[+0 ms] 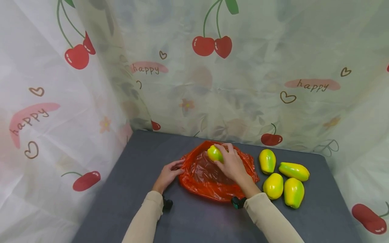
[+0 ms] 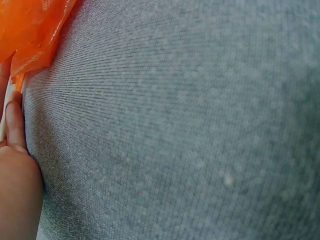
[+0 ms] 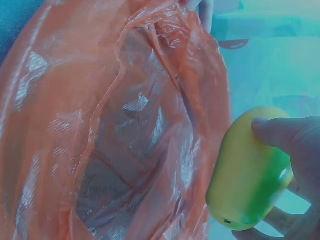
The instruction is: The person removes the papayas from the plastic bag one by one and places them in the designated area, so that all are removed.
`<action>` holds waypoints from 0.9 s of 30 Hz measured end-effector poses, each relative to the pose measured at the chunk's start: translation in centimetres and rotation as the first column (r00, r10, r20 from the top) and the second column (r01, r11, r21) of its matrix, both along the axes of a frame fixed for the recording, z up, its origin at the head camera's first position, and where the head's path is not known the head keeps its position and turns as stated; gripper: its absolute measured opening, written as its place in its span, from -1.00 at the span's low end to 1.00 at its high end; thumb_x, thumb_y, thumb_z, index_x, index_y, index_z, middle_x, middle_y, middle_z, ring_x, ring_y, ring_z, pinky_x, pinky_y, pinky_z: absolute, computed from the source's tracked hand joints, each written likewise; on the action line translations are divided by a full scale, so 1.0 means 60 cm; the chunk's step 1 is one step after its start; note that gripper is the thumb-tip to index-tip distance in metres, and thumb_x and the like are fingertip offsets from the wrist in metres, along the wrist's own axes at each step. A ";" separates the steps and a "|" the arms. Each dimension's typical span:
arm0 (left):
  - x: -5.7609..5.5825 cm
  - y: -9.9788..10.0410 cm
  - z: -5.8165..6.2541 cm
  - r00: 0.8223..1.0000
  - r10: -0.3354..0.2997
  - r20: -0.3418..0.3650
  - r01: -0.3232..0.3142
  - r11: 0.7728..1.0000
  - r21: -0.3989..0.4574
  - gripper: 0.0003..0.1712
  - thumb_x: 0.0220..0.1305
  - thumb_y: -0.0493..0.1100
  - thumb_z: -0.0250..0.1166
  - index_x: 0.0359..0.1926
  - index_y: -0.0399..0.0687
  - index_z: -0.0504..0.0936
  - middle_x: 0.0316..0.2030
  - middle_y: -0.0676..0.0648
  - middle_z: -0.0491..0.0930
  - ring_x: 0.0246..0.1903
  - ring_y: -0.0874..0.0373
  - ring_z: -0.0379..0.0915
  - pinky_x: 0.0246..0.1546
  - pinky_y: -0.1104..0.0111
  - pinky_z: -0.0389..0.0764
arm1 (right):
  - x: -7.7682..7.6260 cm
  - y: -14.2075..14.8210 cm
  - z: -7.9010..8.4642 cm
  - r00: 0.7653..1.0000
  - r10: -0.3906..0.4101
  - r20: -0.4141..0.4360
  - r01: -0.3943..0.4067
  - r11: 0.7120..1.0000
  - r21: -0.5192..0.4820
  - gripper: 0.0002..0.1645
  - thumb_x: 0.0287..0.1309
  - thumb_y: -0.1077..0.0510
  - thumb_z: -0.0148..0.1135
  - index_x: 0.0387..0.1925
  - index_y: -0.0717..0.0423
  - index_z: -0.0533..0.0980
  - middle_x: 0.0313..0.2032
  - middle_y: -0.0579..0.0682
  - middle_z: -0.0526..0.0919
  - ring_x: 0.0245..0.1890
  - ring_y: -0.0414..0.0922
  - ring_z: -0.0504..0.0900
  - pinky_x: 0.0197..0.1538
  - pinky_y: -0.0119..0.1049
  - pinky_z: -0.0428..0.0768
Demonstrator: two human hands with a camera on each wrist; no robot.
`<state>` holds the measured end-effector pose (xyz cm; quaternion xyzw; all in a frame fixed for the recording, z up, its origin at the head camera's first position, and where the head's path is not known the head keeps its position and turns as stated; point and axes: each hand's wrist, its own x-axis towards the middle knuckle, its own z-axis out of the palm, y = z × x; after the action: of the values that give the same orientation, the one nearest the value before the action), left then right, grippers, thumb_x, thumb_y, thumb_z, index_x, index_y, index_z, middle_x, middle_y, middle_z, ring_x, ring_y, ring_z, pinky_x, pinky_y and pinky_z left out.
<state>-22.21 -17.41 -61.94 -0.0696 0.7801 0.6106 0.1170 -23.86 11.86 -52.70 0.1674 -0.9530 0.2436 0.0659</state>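
Note:
A red-orange plastic bag (image 1: 200, 189) lies on the table with its mouth spread wide. My left hand (image 1: 167, 176) pinches the bag's left edge between thumb and fingers; in the left wrist view those fingers (image 2: 15, 122) are at the bag's corner (image 2: 37, 45). Over the bag's opening, my right hand (image 1: 232, 162) grips a yellow-green papaya (image 1: 214, 154). From the right wrist, the papaya (image 3: 247, 175) shows between thumb and fingers, beside the bag's rim (image 3: 217, 95). Through the mouth I see the bag's crumpled inner side.
Several more papayas (image 1: 293, 193) sit grouped on the dark grey table (image 1: 200, 222), right of the bag. A patterned curtain (image 1: 243, 74) with cherries and lettering hangs behind the table and along its sides.

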 end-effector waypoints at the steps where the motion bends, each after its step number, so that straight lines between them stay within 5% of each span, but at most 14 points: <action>1: 0.000 0.000 0.000 1.000 -0.002 -0.002 0.002 1.000 0.001 -0.50 0.31 -0.02 0.41 0.27 0.33 0.62 0.16 0.03 0.69 0.27 0.02 0.53 0.39 -0.02 0.47 | 0.002 0.003 0.000 1.000 -0.004 -0.001 0.004 1.000 -0.002 -0.18 0.21 0.00 0.46 0.45 -0.20 0.34 0.29 0.11 0.35 0.06 0.17 0.57 -0.01 0.11 0.67; 16: -0.001 0.002 -0.007 1.000 0.009 0.003 -0.009 1.000 0.007 -0.50 0.28 -0.03 0.43 0.25 0.32 0.63 0.15 0.03 0.69 0.26 0.03 0.54 0.37 0.01 0.49 | 0.026 0.032 0.012 1.000 -0.029 0.002 0.029 0.999 -0.015 -0.14 0.21 -0.03 0.45 0.48 -0.14 0.31 0.38 0.17 0.40 0.17 0.26 0.50 0.19 0.20 0.58; 27: -0.001 0.000 -0.005 1.000 0.006 -0.003 -0.006 1.000 0.008 -0.50 0.29 -0.02 0.41 0.25 0.36 0.62 0.15 0.05 0.69 0.26 0.04 0.54 0.38 0.00 0.49 | 0.040 0.054 0.024 0.998 -0.069 -0.010 0.069 0.997 -0.035 -0.14 0.20 -0.04 0.45 0.48 -0.22 0.29 0.35 0.11 0.43 0.13 0.20 0.47 0.16 0.18 0.58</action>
<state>-22.28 -17.42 -62.24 -0.0705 0.7776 0.6143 0.1140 -21.47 15.12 -51.24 0.1346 -0.9534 0.2569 0.0828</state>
